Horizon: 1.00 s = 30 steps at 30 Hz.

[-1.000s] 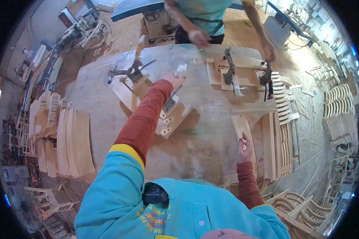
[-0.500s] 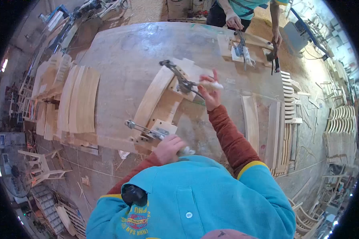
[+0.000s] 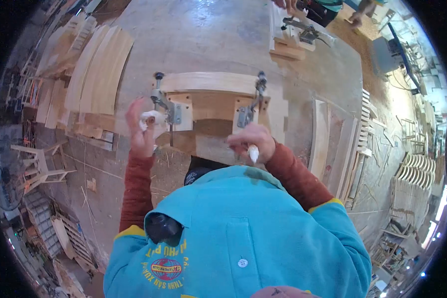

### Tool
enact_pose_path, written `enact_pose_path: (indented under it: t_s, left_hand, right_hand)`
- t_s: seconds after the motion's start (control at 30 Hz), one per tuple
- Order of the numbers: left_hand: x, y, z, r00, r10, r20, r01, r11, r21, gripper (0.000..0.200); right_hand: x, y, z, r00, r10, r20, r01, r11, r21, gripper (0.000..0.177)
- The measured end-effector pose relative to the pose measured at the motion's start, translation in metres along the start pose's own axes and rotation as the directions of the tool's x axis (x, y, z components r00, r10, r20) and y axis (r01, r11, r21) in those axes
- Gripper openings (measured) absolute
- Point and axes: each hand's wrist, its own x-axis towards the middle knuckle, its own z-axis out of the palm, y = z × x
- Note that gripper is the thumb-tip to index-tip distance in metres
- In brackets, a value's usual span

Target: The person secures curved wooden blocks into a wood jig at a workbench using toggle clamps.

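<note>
A jig [image 3: 211, 105] with a curved wooden slat [image 3: 211, 82] along its far side lies on the table in front of me. Toggle clamps stand at both ends, the left clamp [image 3: 166, 108] and the right clamp [image 3: 251, 110], their tips over the slat's ends. My left hand [image 3: 140, 130], a little blurred, is closed around the white-wrapped handle [image 3: 150, 118] of the left clamp. Fingers curled, my right hand [image 3: 258, 141] grips the right clamp's handle [image 3: 253, 153], whose white end pokes out below.
Stacked curved boards [image 3: 102, 69] stand at the left of the table [image 3: 198, 35]. More slats [image 3: 320, 134] lie at the right. Across the table, a co-worker's hand [image 3: 288, 6] is above another clamped jig [image 3: 293, 42]. A wooden chair frame [image 3: 42, 166] stands at lower left.
The jig has turned from slanted to lying straight across in front of me. My right hand, spread by its handle before, has closed on it; my left hand has moved left and away from me.
</note>
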Motion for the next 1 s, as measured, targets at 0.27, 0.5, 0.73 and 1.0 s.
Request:
enact_pose_path:
  t_s: [0.27,0.5,0.73,1.0]
  left_hand:
    - [-0.002,-0.018,0.034,0.975,-0.196,0.108,0.224,0.855,-0.469,0.054]
    - [-0.004,-0.012,0.033,0.979,-0.194,0.055,0.194,0.83,-0.523,0.046]
    - [-0.012,-0.033,0.049,0.962,-0.273,0.001,0.252,0.887,-0.387,0.038]
    - [-0.034,-0.102,0.03,0.865,-0.21,0.455,-0.074,0.845,0.53,0.032]
  right_hand:
    - [0.084,-0.044,-0.059,0.894,0.024,0.448,-0.122,0.974,0.191,0.085]
    - [0.171,0.101,0.01,0.678,0.6,0.425,-0.195,0.705,-0.682,0.099]
    - [0.185,0.143,-0.042,0.792,0.435,0.427,-0.118,0.796,-0.593,0.105]
    - [0.057,0.088,-0.178,0.769,0.463,-0.44,-0.561,0.819,-0.119,0.109]
